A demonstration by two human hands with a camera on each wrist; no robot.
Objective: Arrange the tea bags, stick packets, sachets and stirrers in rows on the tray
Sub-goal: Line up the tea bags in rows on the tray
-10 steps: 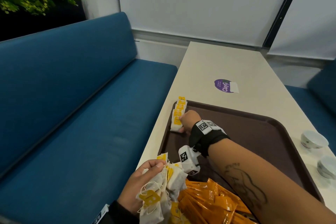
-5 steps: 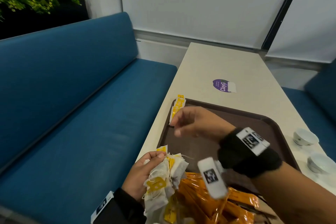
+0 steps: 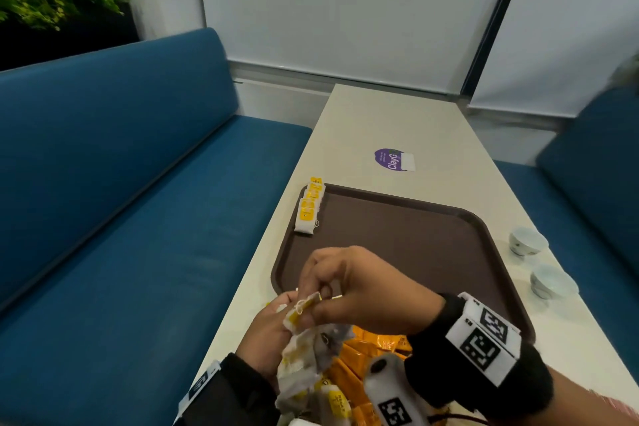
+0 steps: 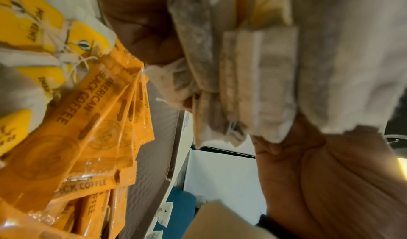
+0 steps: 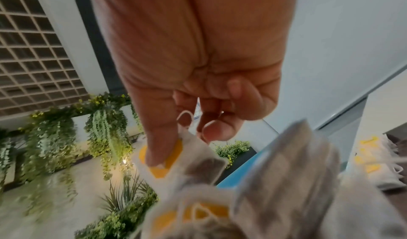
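Note:
A brown tray [image 3: 432, 218] lies on the pale table. A short row of white tea bags with yellow tags [image 3: 308, 207] overlaps along the tray's far left edge; the same row [image 5: 378, 164] shows at the right of the right wrist view. My left hand [image 3: 266, 332] grips a bunch of tea bags [image 3: 311, 353] at the tray's near left corner, and the bunch of tea bags [image 4: 242, 79] fills the left wrist view. My right hand [image 3: 318, 297] pinches one tea bag [image 5: 167, 157] at the top of that bunch. Orange coffee stick packets [image 3: 366, 356] lie piled beside it.
Two small white cups [image 3: 527, 240] [image 3: 551, 282] stand on the table right of the tray. A purple sticker [image 3: 392, 159] lies beyond the tray. A blue bench seat [image 3: 138, 218] runs along the table's left side.
My right hand left the tea bag row at the tray's far left, came back toward me and now pinches a tea bag in the bunch. The left hand stayed put.

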